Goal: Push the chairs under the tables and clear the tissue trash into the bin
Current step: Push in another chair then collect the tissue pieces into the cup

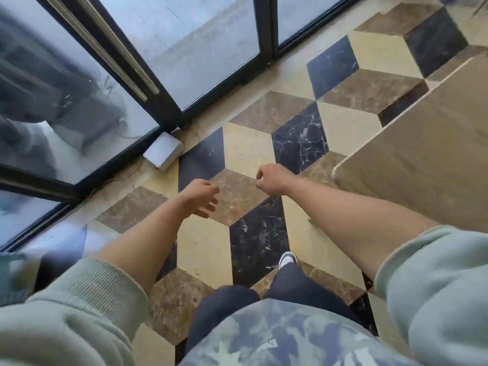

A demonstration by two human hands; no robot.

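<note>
Over the tiled floor (203, 249), by the glass doors (184, 48): person is standing or walking, both arms stretched forward, sleeves pushed up.
Left hand (202, 198): fingers loose and spread, pointing down-right, holds nothing.
Right hand (272, 180): fingers curled into a loose fist, nothing visible inside it.
Task things: no chair, tissue or bin in view; can't say where they are from this view.
Worktop (422, 165): tan slab with a pale edge on the right, probably a table top; its near corner sits just right of the right hand, long edge running up and to the right.
Key relation: right hand is the nearer one to that worktop; left hand is on the door side, well apart from it. My guess is that any chair is past the slab edge, out of frame.
Other: small white box (163, 151) on the floor against the door frame, ahead and left of the left hand; one shoe (287, 260) visible below, on a dark tile.
Writing: some pale print at the hem of the patterned shirt (277, 336), too blurred to read. No other labels or brands.
Stage: judged as between steps, moving to the next chair or tissue.
</note>
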